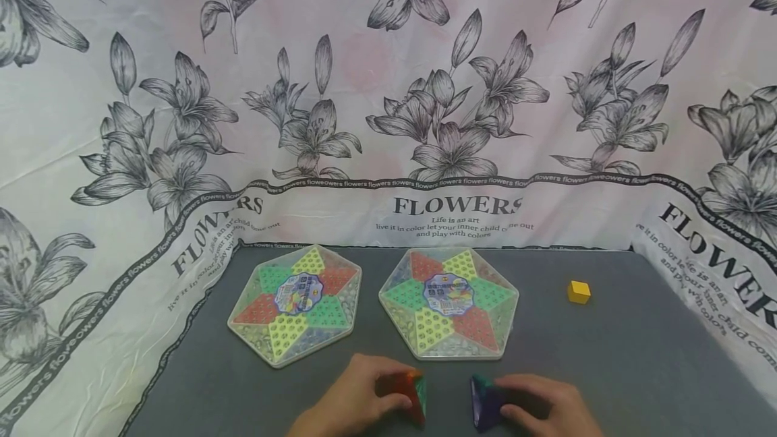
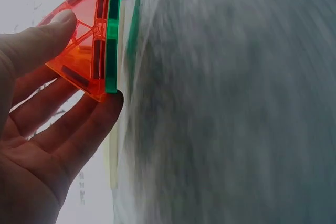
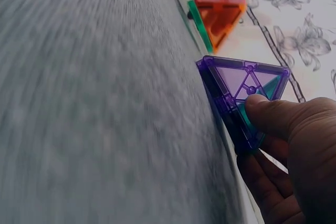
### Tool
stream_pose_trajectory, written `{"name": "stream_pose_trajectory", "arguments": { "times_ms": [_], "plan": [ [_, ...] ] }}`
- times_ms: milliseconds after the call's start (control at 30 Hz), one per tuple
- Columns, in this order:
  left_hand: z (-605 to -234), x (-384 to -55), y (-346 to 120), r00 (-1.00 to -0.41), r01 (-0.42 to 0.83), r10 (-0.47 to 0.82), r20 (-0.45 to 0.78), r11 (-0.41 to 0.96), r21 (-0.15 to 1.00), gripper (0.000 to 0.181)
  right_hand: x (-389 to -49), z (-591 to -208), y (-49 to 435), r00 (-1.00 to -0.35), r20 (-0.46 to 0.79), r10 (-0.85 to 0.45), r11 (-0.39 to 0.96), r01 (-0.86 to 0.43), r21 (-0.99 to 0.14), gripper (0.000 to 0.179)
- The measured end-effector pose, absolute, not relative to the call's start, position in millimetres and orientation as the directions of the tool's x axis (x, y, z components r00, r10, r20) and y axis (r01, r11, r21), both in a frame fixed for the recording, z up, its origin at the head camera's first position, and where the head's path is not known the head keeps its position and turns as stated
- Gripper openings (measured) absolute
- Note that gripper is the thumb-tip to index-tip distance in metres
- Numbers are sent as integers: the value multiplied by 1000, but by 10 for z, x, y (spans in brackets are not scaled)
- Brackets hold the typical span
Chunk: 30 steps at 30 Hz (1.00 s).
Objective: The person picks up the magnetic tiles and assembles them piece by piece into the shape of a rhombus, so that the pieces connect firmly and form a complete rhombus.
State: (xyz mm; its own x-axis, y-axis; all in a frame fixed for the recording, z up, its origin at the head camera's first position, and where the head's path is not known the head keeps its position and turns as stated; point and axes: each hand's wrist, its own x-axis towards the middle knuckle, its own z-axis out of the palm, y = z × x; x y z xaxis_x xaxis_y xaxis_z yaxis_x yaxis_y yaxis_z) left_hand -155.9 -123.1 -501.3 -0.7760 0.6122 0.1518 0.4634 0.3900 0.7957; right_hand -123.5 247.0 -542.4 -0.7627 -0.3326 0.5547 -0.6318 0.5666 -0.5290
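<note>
In the head view my left hand [image 1: 358,393] pinches a pyramid of magnetic tiles [image 1: 415,395], red, orange and green, near the table's front. The left wrist view has the thumb on a translucent orange-red triangular face [image 2: 86,38], with a green tile along its edge. My right hand [image 1: 549,403] grips a second magnetic-tile pyramid [image 1: 483,406], purple and teal. Seen from the right wrist, that thumb presses a purple triangular face [image 3: 244,80] while fingers support it from behind. A gap separates the two pyramids, which face each other.
Beyond the hands, two hexagonal Chinese checkers sets lie on the dark table [image 1: 188,383]: a left one [image 1: 279,354] and a right one [image 1: 459,354]. A small yellow cube [image 1: 579,292] sits farther right. Flower-printed cloth [image 1: 328,214] rises behind and at both sides.
</note>
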Motion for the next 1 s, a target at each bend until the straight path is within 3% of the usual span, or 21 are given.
{"name": "stream_pose_trajectory", "arguments": {
  "times_ms": [267,467,867,1000],
  "plan": [
    [-5045,-1570,-997,-699,614,664,265,368,698,35,-1292,-5451,2325,-724,569,-389,489,-686,-539,46],
    [-5037,-1570,-873,-674,647,683,284,359,673,33,-1310,-5450,2232,-745,528,-409,473,-667,-575,40],
    [-5002,-1560,-826,-722,594,655,224,419,687,32,-1301,-5376,2171,-807,416,-419,486,-586,-649,30],
    [-5006,-1563,-821,-736,587,640,222,440,679,34,-1317,-5365,2126,-788,462,-407,478,-615,-627,34]
  ]
}}
